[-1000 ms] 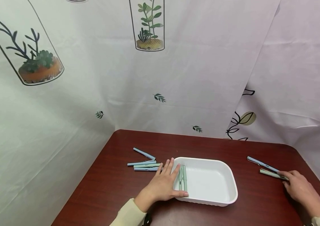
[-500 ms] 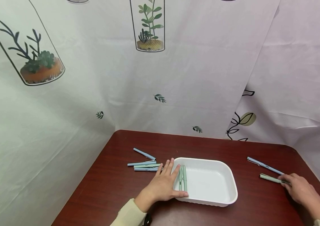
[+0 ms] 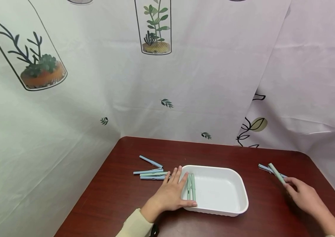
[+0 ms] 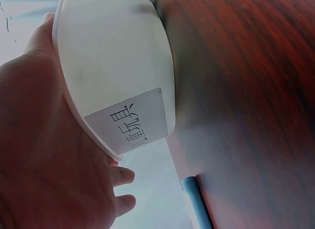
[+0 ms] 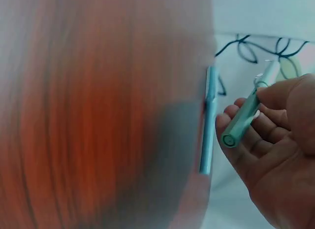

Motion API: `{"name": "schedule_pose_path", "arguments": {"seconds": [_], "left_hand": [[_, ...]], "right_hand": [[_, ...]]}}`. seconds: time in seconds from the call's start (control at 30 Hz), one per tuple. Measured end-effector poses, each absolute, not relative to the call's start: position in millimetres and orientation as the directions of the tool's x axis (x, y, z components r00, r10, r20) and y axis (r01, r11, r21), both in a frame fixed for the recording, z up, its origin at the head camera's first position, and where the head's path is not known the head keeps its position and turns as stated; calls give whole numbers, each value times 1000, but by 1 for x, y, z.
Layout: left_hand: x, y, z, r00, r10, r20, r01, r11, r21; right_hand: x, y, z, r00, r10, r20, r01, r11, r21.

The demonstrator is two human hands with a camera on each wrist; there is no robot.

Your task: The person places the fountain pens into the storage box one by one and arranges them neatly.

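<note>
My left hand rests with spread fingers on the left rim of a white plastic tray. In the left wrist view, the palm lies along the tray's wall, which bears a label. Two light green pens lie side by side inside the tray, at its left end. Over the right part of the table, my right hand pinches another light green pen between thumb and fingers. That green pen is raised off the table in the right wrist view. Just behind it lies a blue pen.
Left of the tray lie several pens, blue ones and a green one, near the left fingertips. The dark red wooden table meets a white printed cloth at the back and sides.
My right hand has lifted the green pen off the table and tilted it upward, moving slightly left. The left hand and tray have stayed in place.
</note>
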State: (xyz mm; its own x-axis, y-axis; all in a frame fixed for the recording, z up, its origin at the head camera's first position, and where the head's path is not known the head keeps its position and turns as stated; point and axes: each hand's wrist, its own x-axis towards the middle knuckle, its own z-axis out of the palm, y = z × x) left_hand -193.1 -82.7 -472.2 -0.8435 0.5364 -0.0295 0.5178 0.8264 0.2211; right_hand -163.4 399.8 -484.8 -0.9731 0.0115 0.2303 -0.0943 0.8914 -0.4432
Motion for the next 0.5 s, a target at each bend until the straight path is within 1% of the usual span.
{"name": "schedule_pose_path", "arguments": {"seconds": [0.07, 0.13, 0.2, 0.3, 0.4, 0.43, 0.5], "left_hand": [[-193, -83, -472, -844, 535, -31, 517, 827, 221], [-193, -83, -472, -844, 535, -32, 516, 827, 223], [-193, -83, -472, -844, 535, -33, 515, 827, 226], [-193, -83, -472, -844, 536, -32, 515, 826, 229], [-193, -83, -471, -843, 537, -33, 516, 825, 232], [-193, -83, -471, -843, 537, -33, 516, 825, 232], [-194, -82, -471, -843, 537, -34, 516, 825, 231]], "right_hand": [[-162, 394, -482, -985, 34, 171, -63, 844, -532], [-160, 389, -481, -993, 41, 111, -42, 753, -656], [-160, 384, -481, -997, 33, 63, -29, 628, -778], [-160, 380, -482, -1000, -13, 27, -30, 410, -912], [-159, 376, -483, -998, -64, 8, -22, 214, -977], [-159, 374, -483, -998, -68, -8, -3, 164, -987], [-158, 369, -482, -997, -65, -37, 31, 104, -994]]}}
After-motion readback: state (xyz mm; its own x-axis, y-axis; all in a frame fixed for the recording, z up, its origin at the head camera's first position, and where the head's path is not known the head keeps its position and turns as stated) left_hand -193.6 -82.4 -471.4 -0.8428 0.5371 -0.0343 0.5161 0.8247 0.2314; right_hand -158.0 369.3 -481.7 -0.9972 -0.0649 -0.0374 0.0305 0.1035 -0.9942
